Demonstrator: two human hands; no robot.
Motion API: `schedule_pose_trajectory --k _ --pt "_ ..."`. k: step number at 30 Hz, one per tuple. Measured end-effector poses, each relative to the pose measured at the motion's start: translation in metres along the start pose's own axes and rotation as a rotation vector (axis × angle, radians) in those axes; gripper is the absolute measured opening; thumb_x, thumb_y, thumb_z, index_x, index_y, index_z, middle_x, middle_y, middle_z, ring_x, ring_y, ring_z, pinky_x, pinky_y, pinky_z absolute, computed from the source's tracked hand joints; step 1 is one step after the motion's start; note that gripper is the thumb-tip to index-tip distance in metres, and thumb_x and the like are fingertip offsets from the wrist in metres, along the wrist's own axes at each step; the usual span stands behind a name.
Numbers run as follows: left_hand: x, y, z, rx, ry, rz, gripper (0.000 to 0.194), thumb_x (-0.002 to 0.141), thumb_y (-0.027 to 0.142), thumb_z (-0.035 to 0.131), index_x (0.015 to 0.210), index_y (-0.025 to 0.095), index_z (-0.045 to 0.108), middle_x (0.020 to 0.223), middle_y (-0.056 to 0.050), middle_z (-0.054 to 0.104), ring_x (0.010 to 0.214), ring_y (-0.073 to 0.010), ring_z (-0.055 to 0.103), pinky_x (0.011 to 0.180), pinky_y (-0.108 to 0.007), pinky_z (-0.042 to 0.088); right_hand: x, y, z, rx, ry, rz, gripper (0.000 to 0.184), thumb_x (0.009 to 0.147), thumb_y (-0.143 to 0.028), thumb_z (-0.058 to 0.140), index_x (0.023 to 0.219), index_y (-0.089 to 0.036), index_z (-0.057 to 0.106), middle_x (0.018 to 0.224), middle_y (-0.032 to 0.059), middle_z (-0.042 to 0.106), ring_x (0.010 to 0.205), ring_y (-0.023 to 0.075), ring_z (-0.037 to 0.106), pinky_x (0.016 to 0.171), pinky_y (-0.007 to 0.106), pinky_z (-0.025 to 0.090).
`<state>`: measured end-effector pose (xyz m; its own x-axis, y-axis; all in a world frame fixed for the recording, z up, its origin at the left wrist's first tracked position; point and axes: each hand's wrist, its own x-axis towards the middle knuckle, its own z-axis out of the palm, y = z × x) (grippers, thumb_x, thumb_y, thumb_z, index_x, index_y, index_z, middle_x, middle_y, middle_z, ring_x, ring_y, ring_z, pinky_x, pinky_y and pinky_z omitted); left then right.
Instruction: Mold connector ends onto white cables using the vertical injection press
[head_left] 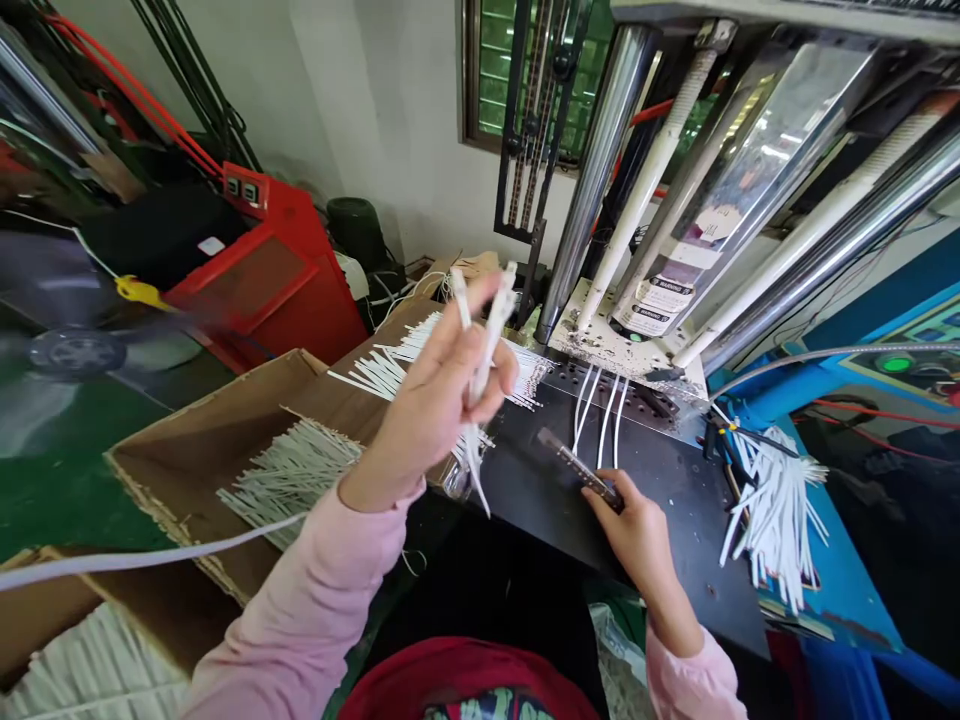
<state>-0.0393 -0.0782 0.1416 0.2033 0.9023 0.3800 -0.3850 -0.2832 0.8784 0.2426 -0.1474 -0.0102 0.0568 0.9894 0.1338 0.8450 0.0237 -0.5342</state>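
In the head view my left hand (442, 385) is raised at the middle, its fingers closed around a few white cables (489, 345) with pale ends sticking up; the hand is slightly blurred. Low over the black table, my right hand (637, 525) grips the near end of a narrow dark strip (574, 465) with a row of small marks or slots along it; its exact kind is unclear. Just beyond that strip, several white leads (602, 420) run out from under the machine's plate (637, 345) onto the table.
White cables (397, 355) lie spread left of the machine. A cardboard box (172, 450) at left holds more cables (292, 465). Another white bundle (780, 510) hangs at the right edge. Steel columns (600, 170) rise behind; a fan (79, 350) spins at far left.
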Motion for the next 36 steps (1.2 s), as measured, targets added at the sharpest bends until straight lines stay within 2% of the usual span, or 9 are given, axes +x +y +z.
schedule_pose_trajectory --k 2,4,9,13,16,19,25,32,36 --pt "0.016 0.011 -0.017 0.262 -0.063 0.155 0.051 0.100 0.054 0.047 0.141 0.025 0.049 0.071 0.002 0.062 0.050 -0.0092 0.047 0.050 -0.022 0.035 -0.004 -0.006 0.011 -0.016 -0.029 -0.107 0.027 0.096 -0.046 0.057 0.110 -0.027 0.069 0.091 0.0022 0.072 0.080 0.0209 0.069 0.070 0.029 0.049" --pt "0.023 0.004 -0.036 0.578 -0.166 0.200 0.047 0.097 0.054 0.053 0.132 0.023 0.061 0.072 0.000 0.063 0.058 -0.0123 0.052 0.059 -0.026 0.039 -0.005 -0.009 0.019 -0.030 -0.030 -0.201 0.027 0.097 -0.043 0.056 0.110 -0.025 0.071 0.098 0.0059 0.070 0.091 0.0227 0.067 0.080 0.032 0.051" --pt "0.008 -0.065 -0.092 1.151 -0.495 -0.013 0.030 0.084 0.054 0.071 0.091 0.026 0.079 0.075 -0.002 0.065 0.079 -0.0206 0.056 0.071 -0.030 0.037 0.010 -0.014 0.017 -0.002 -0.134 -0.250 0.025 0.094 -0.040 0.063 0.111 -0.026 0.073 0.100 0.0059 0.066 0.091 0.0217 0.065 0.084 0.034 0.052" --pt "-0.014 -0.101 -0.119 1.290 -0.541 -0.192 0.038 0.076 0.056 0.078 0.097 0.026 0.079 0.083 -0.004 0.065 0.086 -0.0234 0.057 0.077 -0.031 0.037 0.056 -0.032 0.012 0.066 -0.185 -0.227 0.022 0.095 -0.037 0.061 0.108 -0.025 0.073 0.096 0.0033 0.068 0.087 0.0178 0.066 0.080 0.029 0.051" --pt "-0.014 -0.106 -0.116 1.294 -0.502 -0.197 0.042 0.075 0.054 0.079 0.107 0.026 0.075 0.094 -0.005 0.066 0.093 -0.0252 0.058 0.081 -0.033 0.038 0.101 -0.053 0.025 -0.015 -0.191 -0.204 0.016 0.094 -0.029 0.061 0.100 -0.023 0.074 0.095 0.0027 0.070 0.087 0.0157 0.066 0.081 0.026 0.048" --pt "0.002 -0.113 -0.097 1.311 -0.402 -0.120 0.020 0.089 0.036 0.068 0.105 0.024 0.073 0.099 -0.006 0.067 0.098 -0.0254 0.060 0.087 -0.036 0.040 0.137 -0.071 0.047 -0.120 -0.206 -0.170 0.015 0.094 -0.027 0.061 0.095 -0.021 0.074 0.095 0.0044 0.071 0.088 0.0158 0.066 0.079 0.025 0.046" --pt "0.037 -0.141 -0.068 1.446 -0.374 -0.066 0.018 0.089 0.013 0.056 0.091 0.019 0.073 0.096 -0.007 0.071 0.096 -0.0250 0.062 0.090 -0.038 0.041 0.152 -0.076 0.065 -0.226 -0.248 -0.152 0.008 0.087 -0.018 0.063 0.085 -0.018 0.071 0.087 0.0047 0.070 0.080 0.0159 0.064 0.069 0.024 0.041" --pt "0.051 -0.151 -0.073 1.442 -0.392 -0.084 0.024 0.089 0.010 0.051 0.082 0.018 0.072 0.091 -0.009 0.074 0.091 -0.0255 0.062 0.090 -0.041 0.038 0.113 -0.040 0.018 -0.337 -0.259 -0.197 0.022 0.086 -0.009 0.058 0.102 -0.018 0.071 0.095 0.0071 0.069 0.083 0.0181 0.063 0.073 0.027 0.043" --pt "0.052 -0.160 -0.065 1.413 -0.438 -0.089 0.019 0.089 0.014 0.056 0.078 0.017 0.071 0.087 -0.008 0.073 0.091 -0.0250 0.062 0.090 -0.040 0.037 0.083 -0.001 -0.025 -0.432 0.104 -0.254 0.026 0.097 -0.022 0.049 0.099 -0.020 0.074 0.097 0.0108 0.067 0.091 0.0230 0.062 0.080 0.033 0.047"
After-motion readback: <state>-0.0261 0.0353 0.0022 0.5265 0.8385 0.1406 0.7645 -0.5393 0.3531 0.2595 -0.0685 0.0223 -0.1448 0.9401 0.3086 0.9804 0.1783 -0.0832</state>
